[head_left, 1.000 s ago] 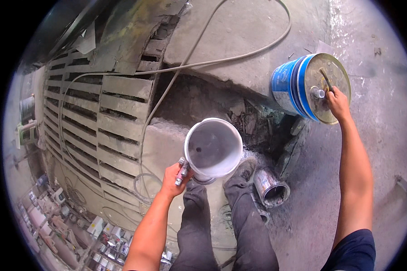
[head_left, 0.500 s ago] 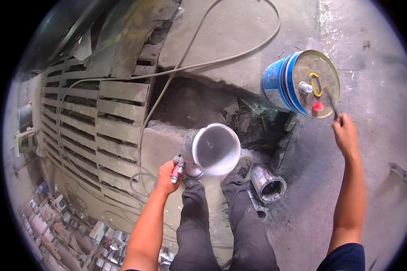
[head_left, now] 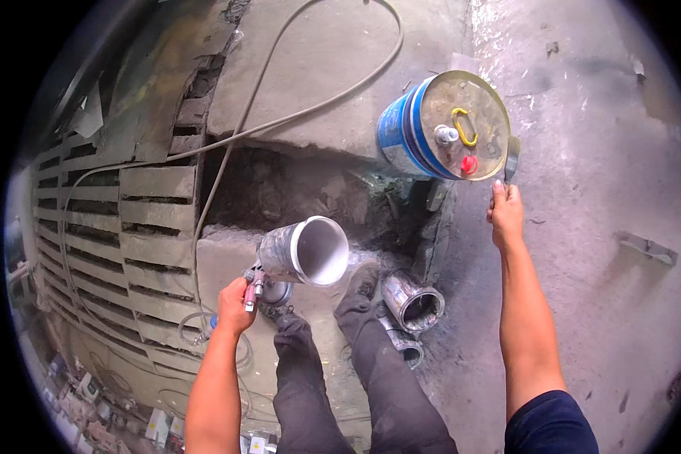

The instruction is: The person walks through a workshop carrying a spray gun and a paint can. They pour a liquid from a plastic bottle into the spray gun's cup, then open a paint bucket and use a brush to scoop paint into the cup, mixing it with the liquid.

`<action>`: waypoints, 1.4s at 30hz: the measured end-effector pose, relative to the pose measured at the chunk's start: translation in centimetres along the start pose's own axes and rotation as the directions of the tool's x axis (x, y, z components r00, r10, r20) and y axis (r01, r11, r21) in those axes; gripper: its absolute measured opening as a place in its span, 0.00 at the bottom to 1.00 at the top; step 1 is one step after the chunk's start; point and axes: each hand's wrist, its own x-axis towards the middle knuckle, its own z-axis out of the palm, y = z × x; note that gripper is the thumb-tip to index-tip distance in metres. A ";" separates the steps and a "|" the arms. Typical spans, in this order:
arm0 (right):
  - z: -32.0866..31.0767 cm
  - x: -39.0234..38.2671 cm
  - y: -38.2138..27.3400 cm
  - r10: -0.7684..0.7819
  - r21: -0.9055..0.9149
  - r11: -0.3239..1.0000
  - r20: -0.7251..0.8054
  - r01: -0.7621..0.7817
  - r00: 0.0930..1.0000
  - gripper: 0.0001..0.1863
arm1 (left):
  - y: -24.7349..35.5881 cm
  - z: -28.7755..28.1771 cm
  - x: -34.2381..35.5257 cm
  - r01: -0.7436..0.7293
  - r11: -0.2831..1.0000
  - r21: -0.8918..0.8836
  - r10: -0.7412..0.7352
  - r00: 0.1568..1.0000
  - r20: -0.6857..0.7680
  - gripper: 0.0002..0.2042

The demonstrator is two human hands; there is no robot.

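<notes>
Brush point(head_left: 512, 160) is gripped in right hand point(head_left: 507, 210) beside drum point(head_left: 439, 110); fitting point(head_left: 254, 292) of tilted pot point(head_left: 278, 256) is grasped in left hand point(head_left: 235, 307), steadiness required.

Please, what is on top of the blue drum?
On its lid I see a yellow handle, a white spout and a red cap. What the drum holds is covered.

This looks like a workshop, shown by the stained concrete floor point(head_left: 575, 197), blue drum point(head_left: 440, 108), smeared cans point(head_left: 398, 292), brush point(head_left: 513, 157) and hose point(head_left: 237, 136).
</notes>
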 end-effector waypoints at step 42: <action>6.8 -16.8 -8.9 -0.363 -0.116 0.445 0.883 0.888 0.298 0.08 | -1.4 -0.4 0.8 -0.087 0.974 0.209 0.103 0.993 -0.065 0.05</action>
